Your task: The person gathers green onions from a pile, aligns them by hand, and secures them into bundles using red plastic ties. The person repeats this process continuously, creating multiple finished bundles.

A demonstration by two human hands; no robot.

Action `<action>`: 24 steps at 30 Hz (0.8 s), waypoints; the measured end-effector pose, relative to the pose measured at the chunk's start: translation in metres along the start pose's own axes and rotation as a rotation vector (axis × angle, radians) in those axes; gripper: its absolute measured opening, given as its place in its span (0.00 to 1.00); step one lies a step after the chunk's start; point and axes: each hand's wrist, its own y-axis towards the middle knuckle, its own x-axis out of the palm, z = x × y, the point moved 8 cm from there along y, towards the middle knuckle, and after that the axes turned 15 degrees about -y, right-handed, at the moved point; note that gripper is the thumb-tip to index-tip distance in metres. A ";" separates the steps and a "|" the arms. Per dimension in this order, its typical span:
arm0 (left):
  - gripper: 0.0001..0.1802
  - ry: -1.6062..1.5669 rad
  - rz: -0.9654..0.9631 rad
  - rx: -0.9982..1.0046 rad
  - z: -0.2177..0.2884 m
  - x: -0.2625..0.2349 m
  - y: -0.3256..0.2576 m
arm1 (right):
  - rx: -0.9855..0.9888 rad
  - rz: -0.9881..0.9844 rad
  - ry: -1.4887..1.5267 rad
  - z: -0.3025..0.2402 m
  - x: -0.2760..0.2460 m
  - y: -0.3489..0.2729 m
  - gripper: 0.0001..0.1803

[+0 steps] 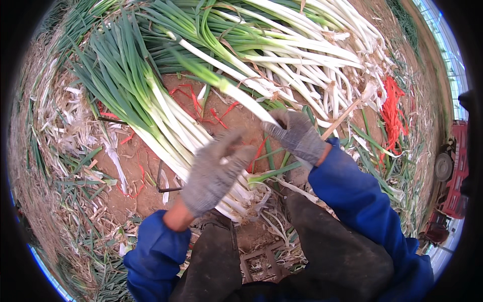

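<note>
My right hand (298, 135), in a grey knit glove, is closed round the white end of a long green onion (249, 103). Its green leaves stretch up to the left and are smeared by motion. My left hand (216, 171), gloved the same way and slightly blurred, hovers over or rests on a bundle of green onions (168, 118); I cannot tell whether it touches them. Its fingers are apart, with nothing seen between them. The bundle lies slantwise, leaves up left, roots (246, 209) towards my knees. A thin tan stick-like piece (342, 118) slants up beside my right hand.
A large heap of green onions (302, 55) covers the far side, roots to the right. Red plastic strips (392, 113) lie right of it, and more lie under the bundle. A thin dark metal rod frame (163, 189) is by the bundle. A red vehicle (453, 171) stands far right.
</note>
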 end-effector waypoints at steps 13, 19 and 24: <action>0.23 -0.957 -0.106 -0.371 -0.086 0.080 0.025 | -0.045 0.048 -0.726 0.049 0.007 0.105 0.23; 0.20 -0.860 0.208 -0.273 -0.095 0.027 0.031 | 0.055 0.216 -0.362 0.059 -0.032 0.076 0.20; 0.18 -1.046 0.231 -0.229 -0.089 0.029 0.043 | -0.055 0.171 -0.156 0.056 -0.078 -0.057 0.14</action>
